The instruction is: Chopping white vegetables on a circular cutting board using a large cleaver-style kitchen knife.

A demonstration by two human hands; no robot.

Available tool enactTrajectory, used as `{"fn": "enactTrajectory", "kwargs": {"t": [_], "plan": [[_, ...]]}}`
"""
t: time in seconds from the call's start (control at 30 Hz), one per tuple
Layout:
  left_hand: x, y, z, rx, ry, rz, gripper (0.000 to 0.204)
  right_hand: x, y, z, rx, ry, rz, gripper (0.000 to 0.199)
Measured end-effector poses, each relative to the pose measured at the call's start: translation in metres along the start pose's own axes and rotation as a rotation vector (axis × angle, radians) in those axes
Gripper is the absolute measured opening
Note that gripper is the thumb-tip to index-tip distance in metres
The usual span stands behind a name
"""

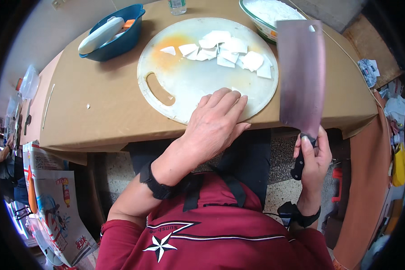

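Note:
A round white cutting board (189, 85) with a handle slot lies on a cardboard-covered table (108, 103). Several white cut pieces (227, 51) are scattered across its far half, beside an orange stain. My left hand (216, 123) rests flat on the board's near edge, fingers together, covering a small white piece. My right hand (312, 157) grips the black handle of a large cleaver (301, 74), whose broad blade stands raised above the table's right side, clear of the board.
A blue bowl (121, 38) holding a white cylinder and an orange piece sits at the back left. A glass bowl (267, 15) of white food stands behind the board, and a clear bottle (177, 5) is at the far edge. Printed paper lies on the floor at the left.

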State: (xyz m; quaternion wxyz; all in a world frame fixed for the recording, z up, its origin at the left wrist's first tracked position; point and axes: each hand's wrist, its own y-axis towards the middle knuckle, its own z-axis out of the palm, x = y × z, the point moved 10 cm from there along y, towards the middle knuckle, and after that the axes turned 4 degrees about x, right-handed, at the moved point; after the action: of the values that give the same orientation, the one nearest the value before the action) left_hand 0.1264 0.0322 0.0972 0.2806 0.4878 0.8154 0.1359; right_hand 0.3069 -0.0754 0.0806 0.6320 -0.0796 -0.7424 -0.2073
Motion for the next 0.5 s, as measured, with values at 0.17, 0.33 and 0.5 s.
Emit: {"fn": "enactTrajectory", "kwargs": {"t": [0.17,0.33,0.5], "plan": [[0.017,0.007,0.021,0.055,0.123,-0.065,0.049,-0.001,-0.007,0.004,0.048,-0.386,0.055,0.038],[0.016,0.005,0.020,0.070,0.107,-0.048,0.048,0.006,-0.008,-0.002,0.033,-0.495,0.009,0.039],[0.019,-0.001,0.021,0.087,0.110,-0.055,0.051,0.013,-0.002,0.000,0.103,-0.576,0.079,0.040]]}}
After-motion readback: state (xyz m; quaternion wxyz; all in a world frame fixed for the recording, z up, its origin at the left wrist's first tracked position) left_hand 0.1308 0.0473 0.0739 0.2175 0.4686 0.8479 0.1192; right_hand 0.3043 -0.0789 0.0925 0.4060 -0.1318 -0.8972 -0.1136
